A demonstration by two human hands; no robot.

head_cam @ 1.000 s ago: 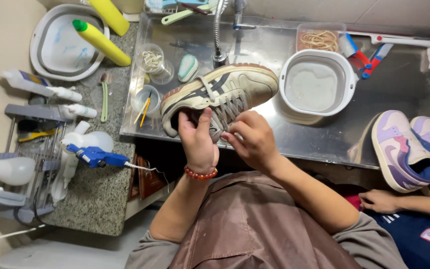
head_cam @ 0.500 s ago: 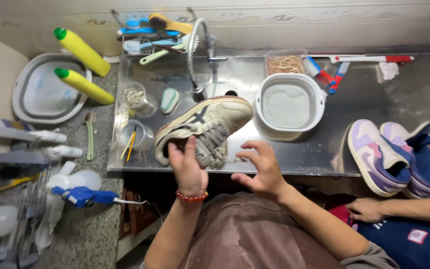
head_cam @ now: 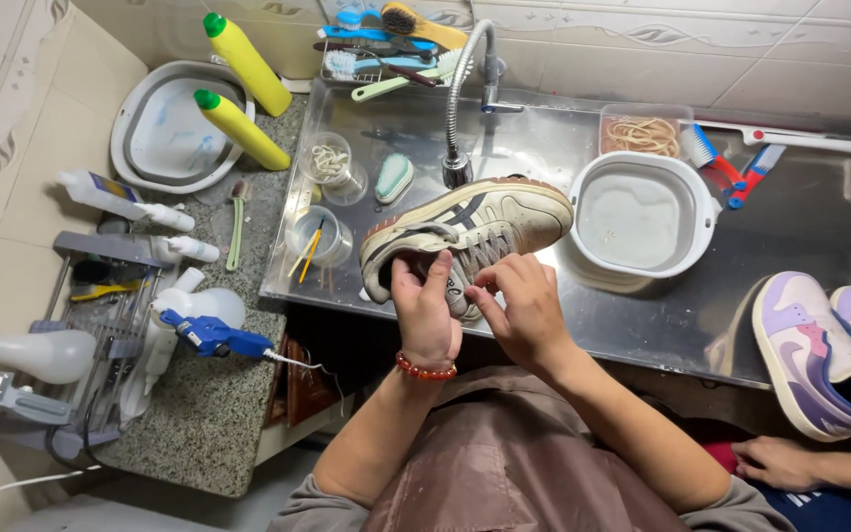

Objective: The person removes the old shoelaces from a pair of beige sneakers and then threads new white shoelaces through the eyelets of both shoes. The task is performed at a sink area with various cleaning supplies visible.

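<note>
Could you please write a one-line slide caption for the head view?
Left hand and right hand grip a cream leather sneaker at its laces over a steel sink.

Two yellow green-capped bottles (head_cam: 244, 129) stand beside a white labelled bottle (head_cam: 120, 200).

The scene is evenly and brightly lit from overhead, with no hard-edged shadows. The steel bench (head_cam: 760, 246) gives a soft sheen and pale reflections near the faucet (head_cam: 460, 99), and the white basin (head_cam: 642, 219) reads bright without burning out. A dark band of shadow lies under the bench's front edge. Focus is sharp across the middle, including the sneaker (head_cam: 470, 236) and the hands. Wide-angle distortion bends the wall tiles and stretches things at the left and right edges.
</note>
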